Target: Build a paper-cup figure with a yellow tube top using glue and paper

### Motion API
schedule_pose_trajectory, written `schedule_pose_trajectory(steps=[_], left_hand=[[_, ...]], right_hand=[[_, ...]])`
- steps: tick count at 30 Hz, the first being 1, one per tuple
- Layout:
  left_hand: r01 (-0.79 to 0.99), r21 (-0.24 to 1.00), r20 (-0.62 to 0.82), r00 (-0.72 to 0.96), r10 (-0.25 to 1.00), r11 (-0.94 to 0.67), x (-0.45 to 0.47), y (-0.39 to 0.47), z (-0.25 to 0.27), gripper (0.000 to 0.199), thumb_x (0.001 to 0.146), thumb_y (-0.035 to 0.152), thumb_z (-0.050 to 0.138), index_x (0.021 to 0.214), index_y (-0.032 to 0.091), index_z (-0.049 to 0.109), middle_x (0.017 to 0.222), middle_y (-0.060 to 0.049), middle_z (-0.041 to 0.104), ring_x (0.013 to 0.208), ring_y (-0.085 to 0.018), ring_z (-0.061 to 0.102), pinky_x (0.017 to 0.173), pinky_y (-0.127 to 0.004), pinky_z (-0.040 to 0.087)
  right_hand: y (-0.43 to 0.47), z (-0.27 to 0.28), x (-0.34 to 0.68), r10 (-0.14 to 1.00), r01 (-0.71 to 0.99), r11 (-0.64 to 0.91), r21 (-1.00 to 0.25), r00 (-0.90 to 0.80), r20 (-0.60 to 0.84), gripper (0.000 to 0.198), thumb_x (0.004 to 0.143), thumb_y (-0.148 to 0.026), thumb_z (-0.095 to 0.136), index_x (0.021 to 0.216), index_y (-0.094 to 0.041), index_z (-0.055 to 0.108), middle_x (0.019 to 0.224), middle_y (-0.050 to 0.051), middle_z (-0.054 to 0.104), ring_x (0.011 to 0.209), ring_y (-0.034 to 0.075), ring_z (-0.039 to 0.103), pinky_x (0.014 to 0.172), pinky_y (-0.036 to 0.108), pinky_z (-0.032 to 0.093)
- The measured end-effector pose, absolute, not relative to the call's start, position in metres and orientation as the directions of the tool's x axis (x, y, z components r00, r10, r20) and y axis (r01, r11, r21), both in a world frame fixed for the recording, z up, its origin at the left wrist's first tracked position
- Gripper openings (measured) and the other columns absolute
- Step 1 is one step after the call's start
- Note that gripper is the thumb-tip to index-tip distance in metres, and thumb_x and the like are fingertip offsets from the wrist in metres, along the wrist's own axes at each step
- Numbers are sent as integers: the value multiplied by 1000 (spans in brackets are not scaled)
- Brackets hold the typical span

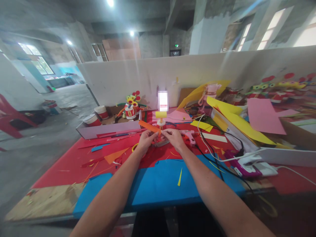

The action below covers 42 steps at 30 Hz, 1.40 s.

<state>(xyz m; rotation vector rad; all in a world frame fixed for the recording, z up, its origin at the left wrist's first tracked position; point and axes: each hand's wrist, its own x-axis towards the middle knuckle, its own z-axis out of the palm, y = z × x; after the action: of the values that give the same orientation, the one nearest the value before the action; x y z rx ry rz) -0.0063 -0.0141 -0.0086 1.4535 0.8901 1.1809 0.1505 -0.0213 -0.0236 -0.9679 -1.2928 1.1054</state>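
Between my two hands is an orange paper strip [149, 126], slanting up to the left above the red-covered table. My left hand [147, 140] pinches it near its lower end. The fingers of my right hand [173, 137] are closed at that same end, close to my left fingertips. Just behind them stands a paper-cup figure [161, 123] with a yellow roll [161, 114] on top and dark coiled arms at its sides. A pink glue gun [189, 136] lies to the right of my right hand.
A finished-looking cup figure [130, 110] stands at the back left beside paper cups [101, 112]. Blue sheet [163, 184] covers the front. At right are a purple-and-white power strip [249, 166], cables, yellow paper [237, 121] and pink paper [265, 115]. A white partition [123, 77] rises behind.
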Motion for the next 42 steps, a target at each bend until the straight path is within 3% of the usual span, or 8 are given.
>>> schedule_pose_trajectory(steps=[6,12,23,31,42], left_hand=[[-44,972,237,203,950,-233,-9,-12,-11,32,67,42,76,65,14,61,50,3,58,45,-7,49,47,-20,37],[-16,970,242,120,963,-242,-8,-10,-13,32,64,41,77,60,14,61,50,1,58,46,-8,50,48,-21,38],[-109,972,229,213,950,-210,-8,-10,-13,30,65,41,76,66,14,63,52,2,59,46,-8,49,48,-20,37],[24,974,217,212,953,-227,-8,-10,-13,32,66,42,75,65,13,62,51,1,58,46,-8,50,46,-21,36],[22,966,247,236,940,-259,-8,-11,-12,34,68,45,73,65,15,58,52,3,57,48,-8,49,48,-21,37]], right_hand=[[-20,-25,151,974,-29,227,-973,-18,228,41,69,-57,70,80,-18,71,64,3,71,58,20,69,57,30,57],[-19,-30,145,985,-87,140,-986,-88,147,40,63,-58,75,68,-19,68,57,1,67,52,16,64,55,29,56],[-23,-25,145,963,-93,221,-971,-140,232,37,65,-56,74,68,-20,68,59,-2,65,53,13,61,56,27,53],[-24,-23,149,979,-94,176,-980,-86,184,39,64,-55,74,75,-18,68,60,-1,66,55,13,62,57,25,51],[-23,-23,150,976,-62,194,-979,-86,199,35,65,-50,74,76,-18,68,64,0,66,57,13,61,59,26,49]])
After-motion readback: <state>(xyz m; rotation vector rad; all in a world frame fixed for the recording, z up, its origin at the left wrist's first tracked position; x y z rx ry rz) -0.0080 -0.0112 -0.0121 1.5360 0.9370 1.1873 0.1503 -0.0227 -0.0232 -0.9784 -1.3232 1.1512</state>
